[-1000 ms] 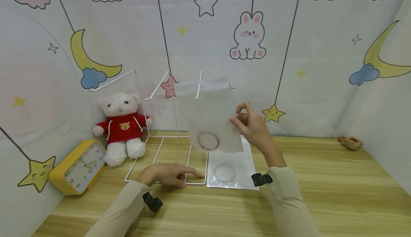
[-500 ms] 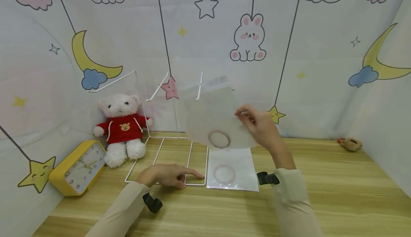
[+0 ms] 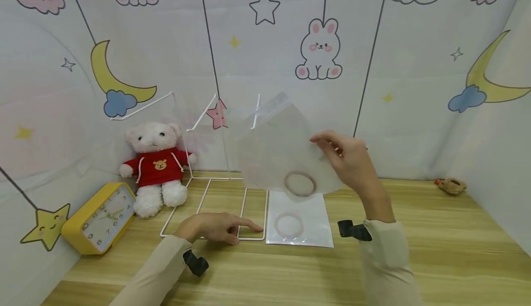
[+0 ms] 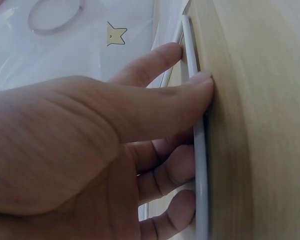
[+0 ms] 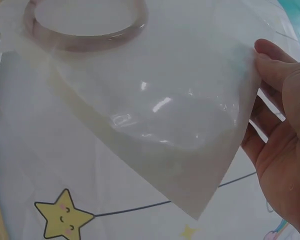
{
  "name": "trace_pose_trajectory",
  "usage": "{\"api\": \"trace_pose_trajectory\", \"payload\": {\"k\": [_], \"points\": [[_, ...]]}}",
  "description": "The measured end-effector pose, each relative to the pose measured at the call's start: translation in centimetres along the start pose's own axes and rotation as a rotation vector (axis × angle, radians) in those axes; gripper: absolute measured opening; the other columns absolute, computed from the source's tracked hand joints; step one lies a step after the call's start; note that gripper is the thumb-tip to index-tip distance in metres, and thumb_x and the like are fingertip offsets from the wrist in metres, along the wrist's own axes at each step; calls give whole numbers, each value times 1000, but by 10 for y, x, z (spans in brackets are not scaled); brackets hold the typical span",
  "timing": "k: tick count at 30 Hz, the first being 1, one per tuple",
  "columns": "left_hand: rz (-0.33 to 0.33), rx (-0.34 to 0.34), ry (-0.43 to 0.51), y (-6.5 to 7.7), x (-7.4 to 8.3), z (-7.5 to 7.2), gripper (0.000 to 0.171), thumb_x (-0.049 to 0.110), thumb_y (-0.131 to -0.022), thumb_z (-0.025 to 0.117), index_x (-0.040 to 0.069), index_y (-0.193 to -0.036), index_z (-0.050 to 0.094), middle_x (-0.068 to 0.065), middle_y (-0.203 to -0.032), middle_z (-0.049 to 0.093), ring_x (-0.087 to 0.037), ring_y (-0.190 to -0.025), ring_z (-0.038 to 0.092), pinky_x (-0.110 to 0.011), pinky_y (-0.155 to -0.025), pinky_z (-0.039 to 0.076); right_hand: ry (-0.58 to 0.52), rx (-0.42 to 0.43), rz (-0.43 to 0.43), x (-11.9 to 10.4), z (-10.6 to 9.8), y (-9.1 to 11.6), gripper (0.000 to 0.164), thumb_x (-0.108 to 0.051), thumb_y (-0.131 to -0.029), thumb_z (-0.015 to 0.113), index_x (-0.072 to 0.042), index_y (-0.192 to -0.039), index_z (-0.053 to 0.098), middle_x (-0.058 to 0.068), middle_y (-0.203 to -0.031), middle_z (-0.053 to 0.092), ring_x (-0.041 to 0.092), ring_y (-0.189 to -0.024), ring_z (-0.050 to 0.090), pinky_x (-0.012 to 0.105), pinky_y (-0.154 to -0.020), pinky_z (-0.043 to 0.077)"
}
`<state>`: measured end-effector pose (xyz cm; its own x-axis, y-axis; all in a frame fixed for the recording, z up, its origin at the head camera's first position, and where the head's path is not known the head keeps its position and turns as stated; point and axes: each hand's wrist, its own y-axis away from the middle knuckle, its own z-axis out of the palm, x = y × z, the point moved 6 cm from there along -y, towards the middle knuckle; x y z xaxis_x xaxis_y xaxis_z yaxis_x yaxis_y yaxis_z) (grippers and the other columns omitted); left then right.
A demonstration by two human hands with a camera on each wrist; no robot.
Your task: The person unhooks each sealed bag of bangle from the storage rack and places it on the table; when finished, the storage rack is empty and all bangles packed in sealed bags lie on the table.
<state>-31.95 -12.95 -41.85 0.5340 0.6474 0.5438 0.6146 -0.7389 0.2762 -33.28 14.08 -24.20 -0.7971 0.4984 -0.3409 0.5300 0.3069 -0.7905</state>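
Observation:
In the head view my right hand [image 3: 350, 161] pinches the right edge of a translucent plastic bag [image 3: 278, 147], which is tilted in the air. Inside, near its lower edge, lies a brownish bangle [image 3: 300, 195], also seen in the right wrist view. My left hand [image 3: 213, 226] is at the front of a white wire rack [image 3: 255, 239]. Its thumb and curled fingers lie on opposite sides of the front bar [image 4: 202, 195], while the index finger stretches to the right. Another clear bag [image 3: 321, 218], holding a pale bangle [image 3: 276, 225], lies flat on the table beside the rack.
A yellow clock [image 3: 99, 218] and a white teddy bear [image 3: 159, 165] in a red hoodie stand at the left. A small brown object [image 3: 452, 186] sits at the far right. Upper prongs [image 3: 256, 112] of the rack overlap the raised bag in view. A printed curtain hangs behind.
My right hand has moved right with the pinched bag, whose lower end has swung right and which is now more tilted. The left hand has stayed on the rack.

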Motion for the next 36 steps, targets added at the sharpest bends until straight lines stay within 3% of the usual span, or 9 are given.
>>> {"api": "trace_pose_trajectory", "payload": {"k": [11,36], "points": [[5,5,9,2,1,-1,55,1,-93,64,24,-142,55,5,-73,53,-4,-67,48,-23,-64,41,-15,66,-23,-14,-10,-2,16,-1,-95,65,-10,-100,76,2,-94,74,12,-73,61,14,-62,44],[-24,12,-9,1,-1,1,54,3,-94,65,26,-142,56,5,-75,55,-4,-69,49,-24,-66,42,23,75,-94,-25,-19,-2,16,3,-92,67,-7,-100,76,2,-95,74,9,-77,61,14,-65,46]]}}
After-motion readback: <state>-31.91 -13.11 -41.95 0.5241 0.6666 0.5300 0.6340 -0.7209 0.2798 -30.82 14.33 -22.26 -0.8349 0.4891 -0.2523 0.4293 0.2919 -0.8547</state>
